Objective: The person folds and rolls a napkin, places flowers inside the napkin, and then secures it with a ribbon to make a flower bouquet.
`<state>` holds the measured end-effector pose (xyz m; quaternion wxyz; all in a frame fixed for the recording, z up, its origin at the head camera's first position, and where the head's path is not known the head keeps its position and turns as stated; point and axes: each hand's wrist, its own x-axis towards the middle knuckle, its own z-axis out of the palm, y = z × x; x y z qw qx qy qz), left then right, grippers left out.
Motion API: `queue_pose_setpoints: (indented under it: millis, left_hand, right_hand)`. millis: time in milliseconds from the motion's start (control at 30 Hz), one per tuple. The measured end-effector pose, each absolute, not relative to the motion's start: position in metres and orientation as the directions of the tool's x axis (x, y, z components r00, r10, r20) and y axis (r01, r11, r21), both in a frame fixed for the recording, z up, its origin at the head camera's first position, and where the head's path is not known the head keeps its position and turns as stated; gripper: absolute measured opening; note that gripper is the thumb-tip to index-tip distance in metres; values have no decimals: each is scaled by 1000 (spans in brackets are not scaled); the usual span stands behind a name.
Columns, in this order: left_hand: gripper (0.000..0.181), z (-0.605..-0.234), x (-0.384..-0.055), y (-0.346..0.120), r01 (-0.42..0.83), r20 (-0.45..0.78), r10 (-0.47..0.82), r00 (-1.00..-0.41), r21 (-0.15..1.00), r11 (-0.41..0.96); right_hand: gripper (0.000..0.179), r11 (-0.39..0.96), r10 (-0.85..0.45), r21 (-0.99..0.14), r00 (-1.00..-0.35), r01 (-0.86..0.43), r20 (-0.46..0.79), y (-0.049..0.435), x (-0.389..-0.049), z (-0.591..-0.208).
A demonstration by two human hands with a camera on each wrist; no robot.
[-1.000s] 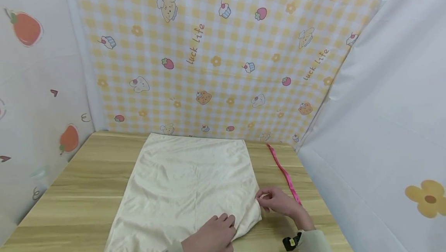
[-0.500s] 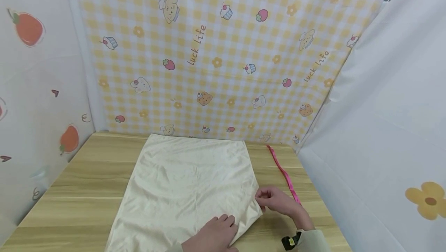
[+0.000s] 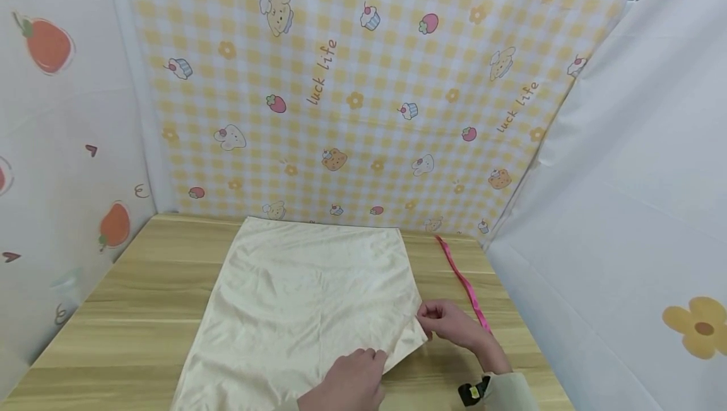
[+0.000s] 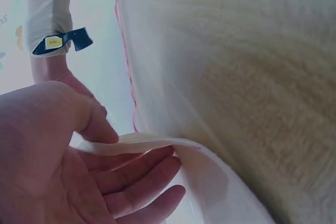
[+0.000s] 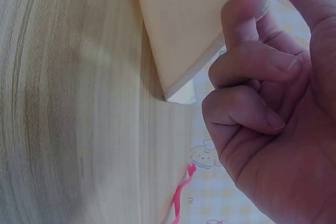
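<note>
A cream, slightly shiny cloth (image 3: 307, 297) lies spread out with soft wrinkles and a faint crease down its middle. My left hand (image 3: 353, 381) pinches its near edge, right of centre; in the left wrist view the thumb lies above the cloth and the fingers below. At the cloth's right edge, my right hand (image 3: 451, 324) pinches the fabric between thumb and index finger. The other fingers (image 5: 244, 108) curl in toward the palm in the right wrist view. Between the hands, the near right corner (image 5: 178, 92) hangs as a pointed flap, its edge pulled straight.
The wooden table (image 3: 102, 322) carries the cloth. A pink ribbon (image 3: 462, 281) runs along the table to the right, partly behind the right wrist. A yellow checked curtain (image 3: 341, 95) closes off the back, and white curtains (image 3: 625, 221) stand at both sides.
The cloth's near right corner has come up and away from me, and the edge between the hands has straightened. Both hands have shifted slightly farther back.
</note>
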<state>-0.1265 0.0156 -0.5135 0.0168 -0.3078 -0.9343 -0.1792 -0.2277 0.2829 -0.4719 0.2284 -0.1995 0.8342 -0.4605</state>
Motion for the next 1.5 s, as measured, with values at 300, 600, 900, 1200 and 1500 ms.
queue_pose_setpoints:
  millis: [300,600,900,1200,1500]
  left_hand:
    - [33,-505,-126,6,542,132,537,-833,390,745]
    - [48,-499,-127,-7,562,268,496,-826,328,759]
    - [55,-491,-132,-26,501,268,423,-866,452,738]
    - [53,-490,-138,-45,473,294,373,-880,479,739]
    - [48,-482,-146,-65,449,306,339,-890,460,766]
  right_hand:
    - [22,480,-581,-854,-802,-201,-138,276,-231,-470]
    - [21,495,-553,-841,-826,-217,-113,272,-235,-464]
    - [25,499,-494,-840,-866,-211,-76,263,-243,-458]
    - [23,496,-492,-832,-870,-249,-33,255,-254,-453]
    - [23,461,-521,-831,-853,-311,30,243,-268,-447]
